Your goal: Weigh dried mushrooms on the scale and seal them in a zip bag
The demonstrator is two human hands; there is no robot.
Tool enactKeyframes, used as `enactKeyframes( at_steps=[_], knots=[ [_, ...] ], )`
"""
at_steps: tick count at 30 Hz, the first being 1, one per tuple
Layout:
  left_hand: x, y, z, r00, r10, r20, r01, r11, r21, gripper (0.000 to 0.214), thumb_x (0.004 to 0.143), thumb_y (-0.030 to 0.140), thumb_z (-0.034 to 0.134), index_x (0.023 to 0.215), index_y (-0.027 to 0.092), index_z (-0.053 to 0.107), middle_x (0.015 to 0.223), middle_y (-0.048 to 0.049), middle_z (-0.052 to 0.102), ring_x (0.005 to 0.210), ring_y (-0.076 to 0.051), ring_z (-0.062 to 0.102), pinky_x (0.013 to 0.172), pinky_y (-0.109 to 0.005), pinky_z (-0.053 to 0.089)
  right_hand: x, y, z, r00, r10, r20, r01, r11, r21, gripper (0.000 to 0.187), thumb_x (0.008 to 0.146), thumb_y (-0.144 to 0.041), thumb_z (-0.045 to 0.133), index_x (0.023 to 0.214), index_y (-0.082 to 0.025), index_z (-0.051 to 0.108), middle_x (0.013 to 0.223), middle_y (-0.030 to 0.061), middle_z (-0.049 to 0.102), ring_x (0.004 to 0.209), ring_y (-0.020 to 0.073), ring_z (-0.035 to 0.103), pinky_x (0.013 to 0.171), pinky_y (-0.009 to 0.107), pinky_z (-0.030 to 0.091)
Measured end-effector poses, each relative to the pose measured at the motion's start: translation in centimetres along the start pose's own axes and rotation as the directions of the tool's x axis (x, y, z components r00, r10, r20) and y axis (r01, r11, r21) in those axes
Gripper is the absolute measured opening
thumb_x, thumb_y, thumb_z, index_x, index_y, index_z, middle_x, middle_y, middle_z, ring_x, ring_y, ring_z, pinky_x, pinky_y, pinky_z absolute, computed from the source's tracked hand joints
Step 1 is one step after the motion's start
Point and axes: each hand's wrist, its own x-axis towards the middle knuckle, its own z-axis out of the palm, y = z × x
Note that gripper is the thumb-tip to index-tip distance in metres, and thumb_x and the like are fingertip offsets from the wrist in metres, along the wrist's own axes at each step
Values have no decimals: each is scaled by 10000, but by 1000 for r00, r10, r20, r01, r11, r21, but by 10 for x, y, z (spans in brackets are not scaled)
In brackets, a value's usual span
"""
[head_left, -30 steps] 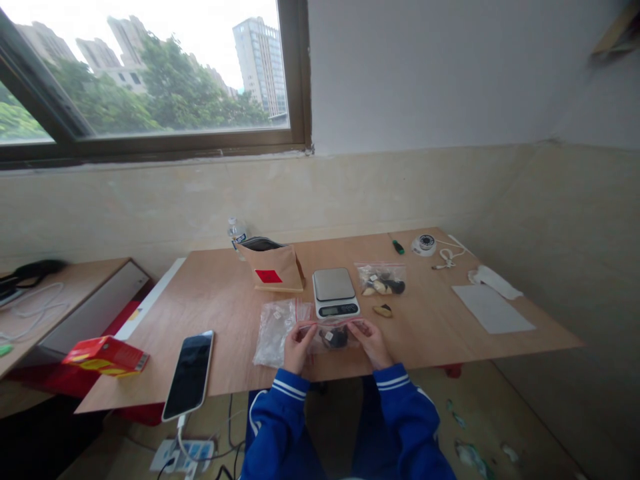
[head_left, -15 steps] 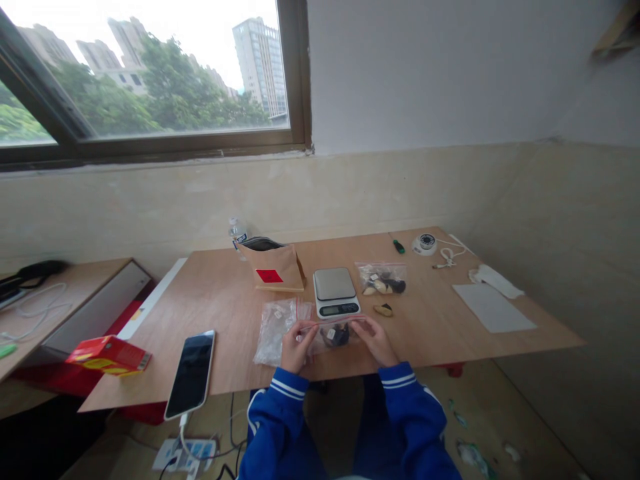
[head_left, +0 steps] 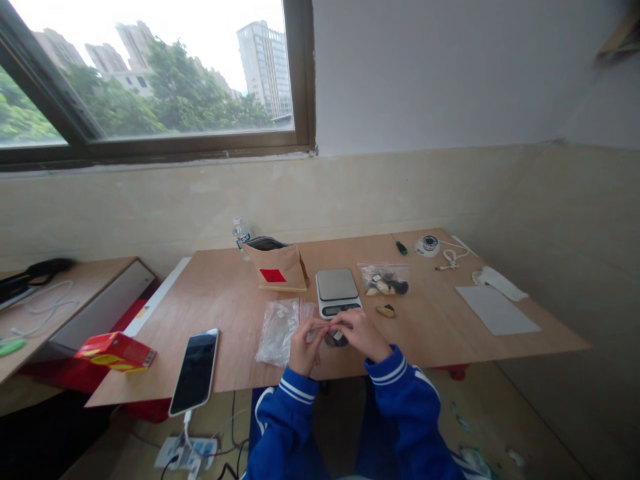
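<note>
My left hand [head_left: 306, 345] pinches the top edge of a clear zip bag [head_left: 336, 339] with dark pieces and a small white label inside. My right hand [head_left: 361, 331] has closed on the same edge, its fingertips meeting those of the left. The hands cover much of the bag. Just beyond them stands a kitchen scale [head_left: 338, 285] with a bare metal plate. Left of my left hand lie empty clear zip bags [head_left: 278, 331]. To the right are a small tan and dark piece [head_left: 385, 311] and a filled zip bag [head_left: 384, 280] with pale and dark pieces.
A brown paper pouch [head_left: 280, 268] stands open behind the bags, a water bottle [head_left: 241, 235] beside it. A phone [head_left: 195, 371] and a red box [head_left: 116, 351] sit at left. At right are a screwdriver [head_left: 401, 248], a white camera [head_left: 428, 245] and a paper sheet [head_left: 495, 311].
My right hand has moved left along the bag's top edge until it meets my left hand. The view has shifted slightly.
</note>
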Motion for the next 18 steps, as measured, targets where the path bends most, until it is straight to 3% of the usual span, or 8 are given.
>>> enactKeyframes(
  at_steps=[7,10,15,18],
  knots=[
    [-2,1,6,999,-16,-32,15,999,-38,162,786,328,608,814,187,680,805,-52,675,801,-196,615,763,-320,477,-7,1,17,979,-23,-202,-8,989,-148,217,784,-62,513,661,-207,618,655,4,639,676,164,562,685,288,353],
    [-2,-3,5,1000,13,-27,-13,1000,2,157,793,323,600,827,196,683,813,-45,675,809,-194,614,776,-324,469,-8,2,18,981,-22,-192,-4,991,-137,219,799,-73,507,668,-210,619,671,7,648,692,171,567,680,293,357],
    [-2,-9,-2,999,37,-29,-35,997,66,136,816,298,573,827,209,675,825,-33,667,831,-191,608,793,-319,456,-9,8,16,995,7,-95,-6,1000,6,99,840,-243,572,829,-251,670,827,2,703,772,184,602,754,320,395],
    [-1,-11,-4,998,42,-42,-39,997,64,123,819,279,568,818,206,666,817,-32,660,825,-189,601,781,-314,454,-11,13,15,995,51,-83,-43,995,94,135,810,-303,615,925,-253,665,882,11,697,815,190,607,765,318,423]
  ],
)
